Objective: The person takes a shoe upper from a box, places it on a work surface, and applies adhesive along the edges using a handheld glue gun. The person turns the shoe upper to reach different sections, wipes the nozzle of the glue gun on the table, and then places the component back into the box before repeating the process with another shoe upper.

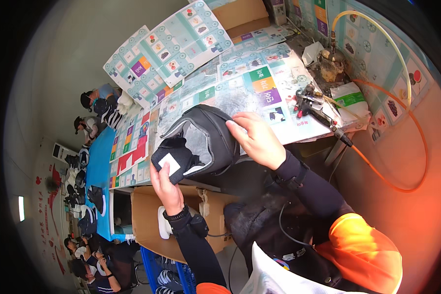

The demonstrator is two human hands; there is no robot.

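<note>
A black shoe [219, 137] with a pale grey lining is held up at the table's front edge, its opening turned toward me. My left hand [167, 190] grips the black mesh tongue-like flap [182, 158] at its near left end. The left thumb lies by a small white square [168, 165] on that mesh. My right hand [257, 141] steadies the shoe from the right, thumb and fingers along its black outer side; part of the fingers is hidden behind it. Both wrists have dark bands over black sleeves.
Printed sheets cover the worktable [240, 100]. A spray gun [318, 110] with an orange hose [424, 147] lies at its right, near a crusted metal pot [332, 63] and white packet [350, 100]. Below are a cardboard box [147, 220] and blue crate [149, 267]. People [103, 98] work at left.
</note>
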